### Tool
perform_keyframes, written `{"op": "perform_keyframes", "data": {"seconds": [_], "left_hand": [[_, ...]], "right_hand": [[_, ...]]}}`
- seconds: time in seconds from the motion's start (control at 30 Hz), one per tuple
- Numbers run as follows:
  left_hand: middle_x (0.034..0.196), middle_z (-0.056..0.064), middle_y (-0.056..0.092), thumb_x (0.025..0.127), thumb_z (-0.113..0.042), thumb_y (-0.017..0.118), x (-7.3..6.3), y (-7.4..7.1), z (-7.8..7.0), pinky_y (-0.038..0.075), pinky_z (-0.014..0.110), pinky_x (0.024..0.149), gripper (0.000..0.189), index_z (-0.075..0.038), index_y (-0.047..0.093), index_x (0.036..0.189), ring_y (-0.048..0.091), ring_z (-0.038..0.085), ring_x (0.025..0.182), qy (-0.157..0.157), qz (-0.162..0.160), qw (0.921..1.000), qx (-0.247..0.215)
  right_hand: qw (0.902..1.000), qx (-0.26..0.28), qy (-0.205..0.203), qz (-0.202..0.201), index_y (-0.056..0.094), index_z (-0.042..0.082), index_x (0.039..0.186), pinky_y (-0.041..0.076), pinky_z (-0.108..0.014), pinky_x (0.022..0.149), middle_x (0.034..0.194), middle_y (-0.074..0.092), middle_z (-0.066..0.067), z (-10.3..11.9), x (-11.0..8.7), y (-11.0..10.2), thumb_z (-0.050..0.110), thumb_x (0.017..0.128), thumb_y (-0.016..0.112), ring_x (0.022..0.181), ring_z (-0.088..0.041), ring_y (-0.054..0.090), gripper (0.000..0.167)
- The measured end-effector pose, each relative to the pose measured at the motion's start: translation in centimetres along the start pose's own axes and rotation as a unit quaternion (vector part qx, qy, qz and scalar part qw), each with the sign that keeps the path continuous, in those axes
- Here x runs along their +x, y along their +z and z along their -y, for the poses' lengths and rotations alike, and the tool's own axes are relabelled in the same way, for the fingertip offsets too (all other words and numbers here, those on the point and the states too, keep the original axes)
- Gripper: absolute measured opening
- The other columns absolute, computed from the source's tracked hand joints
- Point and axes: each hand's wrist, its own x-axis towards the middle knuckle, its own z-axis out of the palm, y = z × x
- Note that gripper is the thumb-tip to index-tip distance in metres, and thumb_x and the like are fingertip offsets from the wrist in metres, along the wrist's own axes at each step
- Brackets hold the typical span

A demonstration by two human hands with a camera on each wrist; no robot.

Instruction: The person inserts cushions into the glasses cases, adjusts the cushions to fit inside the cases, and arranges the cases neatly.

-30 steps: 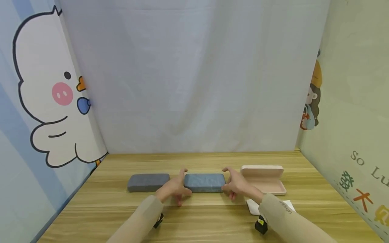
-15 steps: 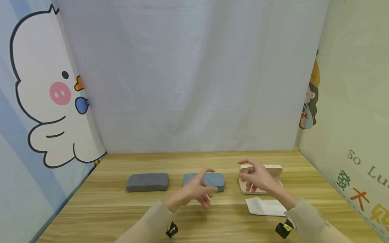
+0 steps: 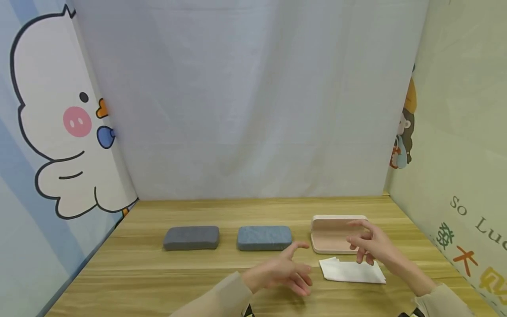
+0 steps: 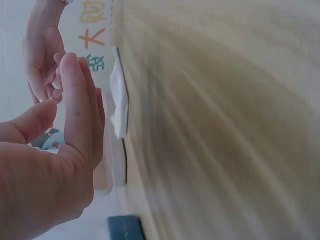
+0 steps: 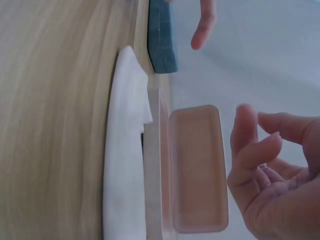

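My left hand [image 3: 283,272] hovers over the table, in front of the blue glasses case [image 3: 264,238], with loosely bent fingers and nothing held. Above the right part of a folded white cloth [image 3: 350,270] hangs my right hand [image 3: 374,244], also holding nothing. Behind that cloth an open glasses case [image 3: 330,237], white outside and pinkish inside, lies with its lid raised; the right hand hides its right part. The right wrist view shows the pink lid lining [image 5: 199,170] with nothing in it. Further left rests a closed grey glasses case [image 3: 191,238].
The three cases stand in a row on the wood-grain table [image 3: 158,281]. A white curtain [image 3: 253,101] hangs behind the table's back edge. Printed cloth walls [image 3: 455,154] flank it on the right and left.
Both hands have left the sides of the blue case and moved right, the left toward the front of the table, the right over the cloth. The cases and cloth have stayed in place.
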Motion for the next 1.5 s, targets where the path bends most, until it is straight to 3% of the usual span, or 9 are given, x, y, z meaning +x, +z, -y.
{"op": "perform_keyframes", "data": {"seconds": [0.07,0.23,0.47,0.73,0.93,1.07,1.23,1.5], "left_hand": [[0.084,0.018,0.065,0.095,-0.007,0.057,0.4,0.4,0.4,0.063,0.035,0.065,0.067,-0.022,0.019,0.149,0.069,0.023,0.066,-0.010,0.001,0.9998,-0.018],[0.093,0.028,0.068,0.094,-0.007,0.060,1.3,1.0,0.8,0.062,0.043,0.077,0.067,-0.020,0.020,0.147,0.072,0.031,0.078,-0.035,-0.022,0.9976,-0.055],[0.103,0.032,0.064,0.094,-0.003,0.058,2.2,1.6,1.1,0.057,0.049,0.089,0.066,-0.015,0.020,0.147,0.068,0.044,0.098,-0.047,-0.034,0.9930,-0.103],[0.105,0.032,0.063,0.093,0.002,0.057,3.3,3.1,0.8,0.056,0.047,0.090,0.074,-0.011,0.014,0.152,0.065,0.046,0.104,-0.076,-0.054,0.9848,-0.146],[0.098,0.036,0.065,0.094,0.005,0.052,4.1,3.9,1.3,0.055,0.051,0.091,0.070,-0.007,0.011,0.149,0.062,0.050,0.104,-0.077,-0.076,0.9821,-0.154],[0.093,0.035,0.065,0.092,0.007,0.053,4.5,4.1,1.5,0.054,0.054,0.092,0.064,-0.006,0.017,0.143,0.062,0.051,0.104,-0.076,-0.084,0.9809,-0.158],[0.093,0.035,0.066,0.091,0.008,0.054,5.0,4.5,1.5,0.053,0.056,0.091,0.054,-0.007,0.025,0.134,0.061,0.052,0.104,-0.075,-0.092,0.9795,-0.163],[0.099,0.041,0.064,0.091,0.005,0.054,5.2,4.8,1.4,0.054,0.057,0.087,0.036,-0.008,0.031,0.116,0.061,0.054,0.101,-0.068,-0.106,0.9836,-0.129]], "right_hand": [[0.9999,0.007,0.007,0.011,0.027,-0.003,0.143,0.043,-0.019,0.039,0.081,0.064,-0.007,-0.7,-0.5,-0.8,0.020,0.098,0.057,0.052,-0.012,0.062,0.059],[0.9982,0.020,0.025,0.051,0.019,-0.006,0.144,0.037,-0.016,0.040,0.084,0.064,-0.007,-2.7,-1.7,-2.7,0.022,0.100,0.053,0.052,-0.009,0.060,0.063],[0.9880,0.043,0.043,0.142,0.008,-0.009,0.145,0.025,-0.019,0.039,0.080,0.061,-0.006,-4.9,-2.8,-4.9,0.017,0.101,0.049,0.049,-0.006,0.058,0.066],[0.9776,0.054,0.051,0.197,0.002,-0.013,0.140,0.039,-0.010,0.041,0.074,0.063,-0.001,-6.1,-3.7,-5.9,0.016,0.103,0.042,0.048,-0.004,0.061,0.061],[0.9703,0.084,0.074,0.215,0.003,-0.012,0.136,0.044,-0.011,0.040,0.073,0.064,-0.001,-6.8,-4.1,-5.8,0.015,0.103,0.044,0.048,-0.002,0.060,0.059],[0.9686,0.099,0.095,0.208,0.006,-0.008,0.132,0.045,-0.011,0.040,0.073,0.065,-0.002,-7.6,-4.2,-5.6,0.016,0.102,0.047,0.048,-0.002,0.060,0.057],[0.9696,0.102,0.096,0.200,0.005,-0.007,0.128,0.044,-0.011,0.039,0.071,0.065,-0.001,-8.4,-4.3,-5.5,0.015,0.102,0.046,0.047,-0.001,0.059,0.054],[0.9757,0.071,0.083,0.190,0.011,-0.009,0.126,0.040,-0.010,0.038,0.068,0.066,0.000,-8.2,-3.8,-4.9,0.017,0.103,0.045,0.043,0.001,0.055,0.049]]}}
